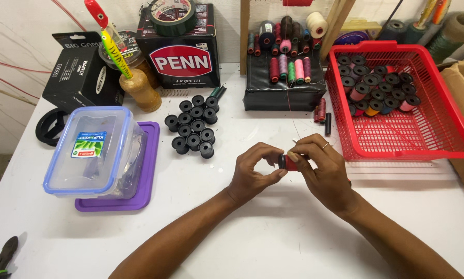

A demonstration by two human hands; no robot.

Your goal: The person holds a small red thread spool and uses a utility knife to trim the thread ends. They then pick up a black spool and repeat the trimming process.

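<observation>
Your fingertips [293, 156] meet on a small spool of red thread [288, 163] with black end caps, pinched between both hands above the middle of the white table [273, 237], well clear of its near edge. Your left hand [252, 175] clamps the spool's left end between thumb and forefinger; your right hand [322, 173] curls over its right end, fingers bent tight on it. The spool lies roughly level, its long axis running left to right, one black cap facing your left palm. By the look of it, you are working at the thread on the spool, and the next move calls for a steady grip on one end. Beyond lie a cluster of empty black spools [193, 126] toward the far edge and a red basket [423, 139] of wound ones at the right edge.
</observation>
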